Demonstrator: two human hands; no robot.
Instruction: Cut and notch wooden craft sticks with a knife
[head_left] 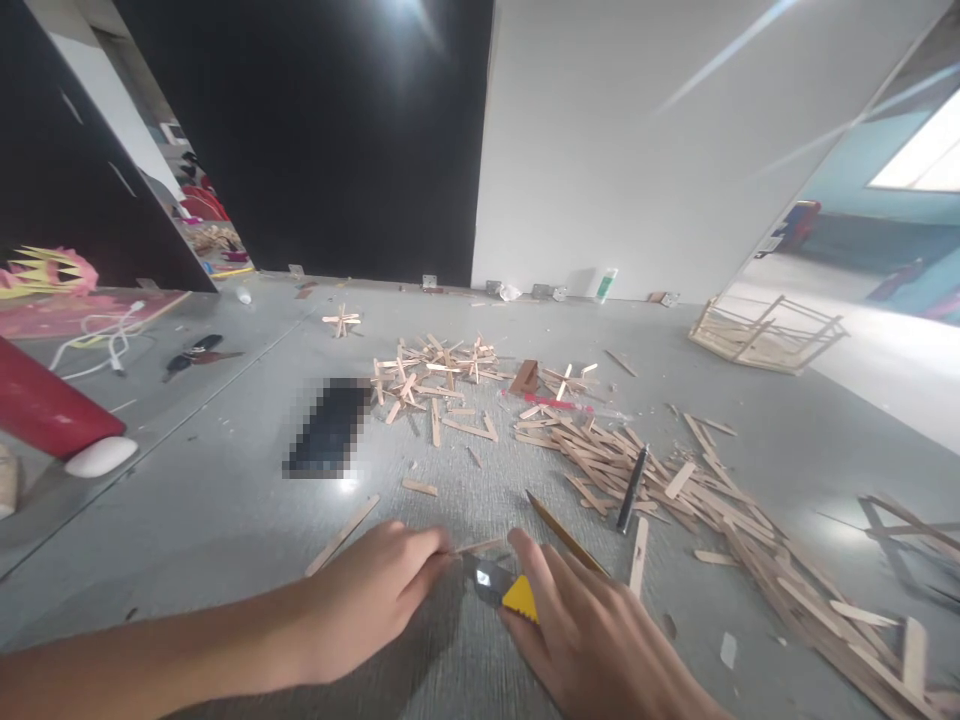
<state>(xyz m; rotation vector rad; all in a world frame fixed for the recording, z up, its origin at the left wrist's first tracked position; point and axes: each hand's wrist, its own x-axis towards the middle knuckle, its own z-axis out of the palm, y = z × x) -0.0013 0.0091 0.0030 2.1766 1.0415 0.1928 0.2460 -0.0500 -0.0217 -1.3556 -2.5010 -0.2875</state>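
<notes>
My left hand (386,590) pinches one end of a small wooden stick (480,546) low in the middle of the view. Close by on the right, my right hand (585,625) is wrapped round a yellow and grey utility knife (517,596). The knife's front end points left, near the stick and my left fingertips; its blade edge is hard to make out. Beyond my right hand a pencil (562,530) lies slanted on the grey surface, with a dark pen (633,488) resting to its right. A short stick piece (419,487) lies ahead of my left hand.
Many loose wooden sticks (720,510) spread to the right, with smaller pieces (442,365) ahead. A pixelated dark rectangle (330,428) and a red cylinder (52,400) are left. A stick frame (765,335) stands back right. Dark and pale panels rise behind.
</notes>
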